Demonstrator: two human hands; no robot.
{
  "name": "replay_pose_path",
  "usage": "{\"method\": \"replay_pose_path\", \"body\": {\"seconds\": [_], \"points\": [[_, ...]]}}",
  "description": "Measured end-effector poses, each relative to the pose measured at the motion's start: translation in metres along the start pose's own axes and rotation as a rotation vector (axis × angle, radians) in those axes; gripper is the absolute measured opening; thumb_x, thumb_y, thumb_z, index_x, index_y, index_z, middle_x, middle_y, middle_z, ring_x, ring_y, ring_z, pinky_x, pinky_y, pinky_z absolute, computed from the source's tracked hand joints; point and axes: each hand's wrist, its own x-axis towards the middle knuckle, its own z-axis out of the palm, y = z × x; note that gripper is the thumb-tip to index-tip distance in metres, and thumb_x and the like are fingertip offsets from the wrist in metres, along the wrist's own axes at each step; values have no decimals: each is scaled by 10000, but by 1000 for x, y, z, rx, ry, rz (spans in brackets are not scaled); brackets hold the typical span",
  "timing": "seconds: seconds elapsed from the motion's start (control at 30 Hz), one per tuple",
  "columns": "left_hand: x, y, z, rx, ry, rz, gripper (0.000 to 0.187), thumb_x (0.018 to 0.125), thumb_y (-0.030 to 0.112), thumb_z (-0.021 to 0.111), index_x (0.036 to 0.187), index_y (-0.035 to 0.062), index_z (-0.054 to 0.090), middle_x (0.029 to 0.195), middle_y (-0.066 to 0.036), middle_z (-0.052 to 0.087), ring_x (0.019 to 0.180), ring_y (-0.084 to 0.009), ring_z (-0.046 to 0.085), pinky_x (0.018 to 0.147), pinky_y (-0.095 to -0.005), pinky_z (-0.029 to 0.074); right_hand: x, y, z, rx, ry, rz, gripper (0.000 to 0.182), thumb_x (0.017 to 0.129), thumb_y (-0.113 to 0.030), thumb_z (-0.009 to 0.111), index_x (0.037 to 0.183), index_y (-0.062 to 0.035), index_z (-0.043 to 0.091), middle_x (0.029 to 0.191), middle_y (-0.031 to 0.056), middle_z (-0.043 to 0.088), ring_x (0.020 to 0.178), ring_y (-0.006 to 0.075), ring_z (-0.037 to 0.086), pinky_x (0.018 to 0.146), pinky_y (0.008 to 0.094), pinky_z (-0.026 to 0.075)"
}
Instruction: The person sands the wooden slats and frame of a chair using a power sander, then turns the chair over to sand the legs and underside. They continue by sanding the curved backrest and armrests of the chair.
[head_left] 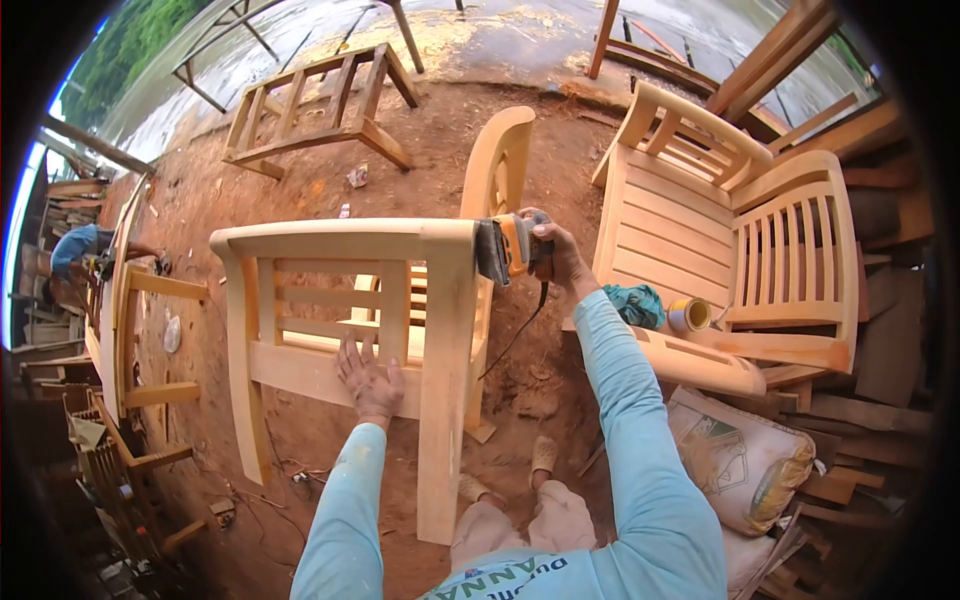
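My right hand (560, 252) is wrapped round an orange and black power sander (508, 248). The sander's pad rests against the end of the top rail of a pale wooden chair (450, 370), near the corner post. A dark cord hangs down from the sander. My left hand (370, 382) lies with spread fingers on the broad lower rail of the chair's side frame, left of the post. The chair's curved back (497, 160) rises beyond the sander.
At the right stands a slatted wooden chair (670, 215) with a teal cloth (635, 305) and a yellow tin (688, 315). A sack (740, 460) lies below it. A wooden frame (320, 120) stands upper left. Another person (80, 250) is at the far left.
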Motion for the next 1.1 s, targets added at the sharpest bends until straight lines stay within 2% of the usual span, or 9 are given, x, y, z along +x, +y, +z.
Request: {"method": "replay_pose_path", "body": {"seconds": [0.1, 0.3, 0.6, 0.73, 0.83, 0.93, 1.1], "points": [[0, 0, -2, -8, -3, -1, 707, 884, 370, 658, 1510, 92, 485, 1662, -245, 357, 1572, -451, 276, 1287, -645, 160, -1, -16, 0, -30, -94, 28, 559, 847, -359, 712, 1327, -105, 581, 1095, 79, 694, 818, 205, 732, 597, 334, 629], [1, 2, -2, -16, 10, -5, 697, 881, 370, 657, 1502, 105, 487, 1657, -251, 357, 1566, -463, 281, 1285, -649, 164, 1, -41, 21, -125, -48, -9, 615, 810, -385, 729, 1345, -116, 590, 1088, 72, 662, 787, 179, 705, 564, 312, 599], [1, 4, -6, 11, 0, -17, 679, 896, 365, 663, 1490, 86, 491, 1667, -244, 343, 1570, -462, 268, 1294, -636, 155, -1, -82, 41, -356, -66, -36, 627, 828, -312, 726, 1403, -110, 580, 1087, 86, 658, 761, 175, 676, 564, 317, 582], [1, 4, -5, -1, -3, -31, 677, 895, 369, 664, 1487, 86, 496, 1674, -240, 335, 1574, -461, 259, 1296, -634, 149, -3, -97, 54, -534, -39, -123, 680, 757, -335, 780, 1385, -126, 625, 1041, 56, 637, 756, 188, 651, 605, 322, 563], [1, 2, -2, 5, 24, -23, 686, 892, 380, 657, 1494, 93, 492, 1654, -239, 361, 1560, -458, 289, 1285, -641, 165, -17, -113, 73, -703, 1, -94, 689, 725, -327, 810, 1368, -138, 649, 1029, 52, 638, 832, 180, 647, 677, 317, 562], [0, -1, 1, 7, 40, -14, 689, 893, 387, 650, 1497, 99, 489, 1644, -239, 376, 1553, -458, 304, 1279, -648, 175, -26, -114, 85, -864, 16, -182, 688, 728, -306, 824, 1369, -131, 649, 1031, 48, 651, 916, 186, 661, 782, 336, 571], [0, -1, -1, 0, 15, -34, 690, 892, 396, 654, 1493, 94, 498, 1661, -239, 355, 1563, -454, 287, 1287, -644, 163, -46, -95, 99, -1120, -13, -582, 661, 713, -241, 847, 1331, -104, 656, 1083, 72, 679, 967, 211, 684, 862, 370, 573]]}}
